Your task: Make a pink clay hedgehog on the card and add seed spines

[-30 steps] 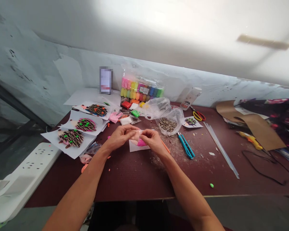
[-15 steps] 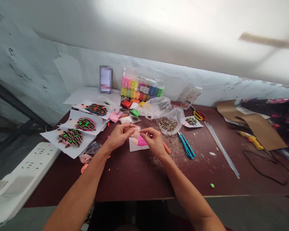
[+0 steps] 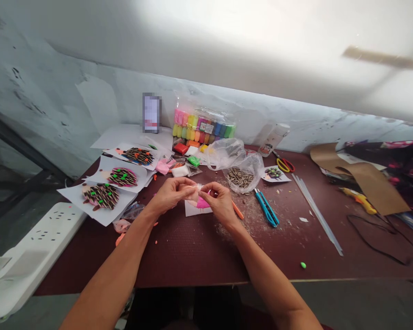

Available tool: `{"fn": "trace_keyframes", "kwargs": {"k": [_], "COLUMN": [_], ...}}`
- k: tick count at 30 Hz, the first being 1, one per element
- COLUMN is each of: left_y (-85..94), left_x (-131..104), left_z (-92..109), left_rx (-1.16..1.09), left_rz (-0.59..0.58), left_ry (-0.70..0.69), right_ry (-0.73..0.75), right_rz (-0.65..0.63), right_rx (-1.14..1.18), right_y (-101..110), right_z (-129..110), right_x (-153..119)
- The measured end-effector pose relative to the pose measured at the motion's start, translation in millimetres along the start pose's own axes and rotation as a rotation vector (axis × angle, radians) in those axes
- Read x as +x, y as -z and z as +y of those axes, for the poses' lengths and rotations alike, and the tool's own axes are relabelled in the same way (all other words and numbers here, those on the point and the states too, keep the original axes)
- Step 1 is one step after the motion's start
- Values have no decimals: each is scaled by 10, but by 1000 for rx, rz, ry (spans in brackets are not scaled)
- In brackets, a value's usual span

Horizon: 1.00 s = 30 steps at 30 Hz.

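Note:
Fingers of my left hand [image 3: 172, 196] pinch a small clear bag of pale pink clay [image 3: 193, 196], much of it hidden by the fingers. At the bag's upper right edge, my right hand [image 3: 219, 201] is closed in a pinch, thumb against forefinger. Beneath both hands lies a white paper card [image 3: 194, 211] bearing a bright pink clay shape [image 3: 202, 203], partly covered from view. An orange stick-like tool [image 3: 237, 210] rests just right of my right wrist.
Finished seed hedgehog pictures [image 3: 101, 196] lie on paper at left, beside a white power strip [image 3: 44, 247]. Behind are clay packs [image 3: 203, 130] and a bag of striped seeds [image 3: 241, 176]. Rightward are a blue cutter [image 3: 266, 208], scissors [image 3: 284, 165], glue sticks [image 3: 318, 215] and a glue gun [image 3: 359, 200].
My two hands have drawn closer together at the bag, and less of it shows between the fingers. Objects on the table stay where they were.

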<state>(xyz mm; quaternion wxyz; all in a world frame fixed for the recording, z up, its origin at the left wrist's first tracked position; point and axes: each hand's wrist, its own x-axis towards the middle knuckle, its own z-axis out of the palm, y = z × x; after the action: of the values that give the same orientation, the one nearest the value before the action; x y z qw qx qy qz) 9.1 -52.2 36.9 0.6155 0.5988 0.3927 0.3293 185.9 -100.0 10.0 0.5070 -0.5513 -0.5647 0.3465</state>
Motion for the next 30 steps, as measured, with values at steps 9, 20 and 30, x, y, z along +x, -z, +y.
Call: {"fn": "trace_keyframes", "kwargs": {"k": [9,20,30], "left_y": [11,41,-17], "left_x": [63,43,0], "left_z": [-107,-92,-15], "left_rx": [-49,143,247], "left_rz": [84,-17,48], "left_ry": [-93,-98,-257], "right_ry": [-18,-20,34], "right_rz": [-96,-42,-82], "right_rx": [72,88,-150], "right_y": [-62,-65,-59], "right_z": [-83,-68,-87], "right_x": [-27,-60,-61]}}
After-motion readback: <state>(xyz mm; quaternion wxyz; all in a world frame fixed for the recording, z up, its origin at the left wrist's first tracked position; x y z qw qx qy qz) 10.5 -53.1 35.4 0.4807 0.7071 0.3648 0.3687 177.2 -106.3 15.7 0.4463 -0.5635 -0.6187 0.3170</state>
